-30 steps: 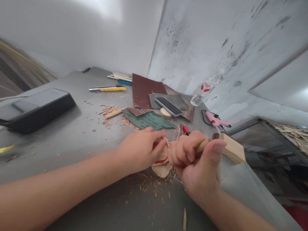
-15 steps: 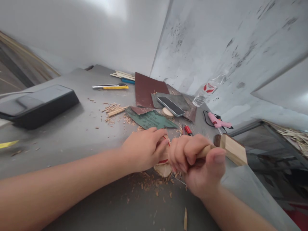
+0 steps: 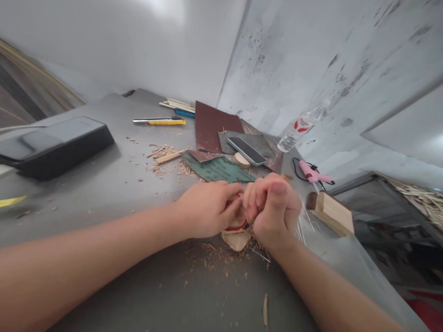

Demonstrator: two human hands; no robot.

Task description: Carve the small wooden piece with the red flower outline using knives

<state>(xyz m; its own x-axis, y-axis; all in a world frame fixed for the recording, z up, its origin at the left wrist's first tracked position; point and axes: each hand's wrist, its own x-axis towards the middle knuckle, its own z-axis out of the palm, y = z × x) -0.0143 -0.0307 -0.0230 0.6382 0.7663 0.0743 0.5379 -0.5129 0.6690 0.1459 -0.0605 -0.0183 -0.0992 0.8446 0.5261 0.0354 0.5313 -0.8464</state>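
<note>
My left hand (image 3: 209, 207) is closed on a small wood slice (image 3: 236, 240) with red lines drawn on it, pressing it down on the grey table. Its fingers cover most of the slice. Right beside it, my right hand (image 3: 273, 207) is wrapped round a wooden-handled carving tool (image 3: 286, 177), whose handle end pokes out above the fist. The tool's working end is mostly hidden; a dark bit shows at the slice. Wood shavings (image 3: 211, 258) lie scattered about the slice.
Green sandpaper (image 3: 218, 169), a phone (image 3: 246, 151) and another wood slice (image 3: 242, 160) lie beyond my hands. A yellow cutter (image 3: 159, 121) is further left. At right are a wooden block (image 3: 331, 214), a pink glue gun (image 3: 314, 173) and a plastic bottle (image 3: 299, 129).
My right hand has turned at the wrist and shifted slightly left and up, thumb now upward, tilting the carving tool. My left hand keeps its hold on the slice.
</note>
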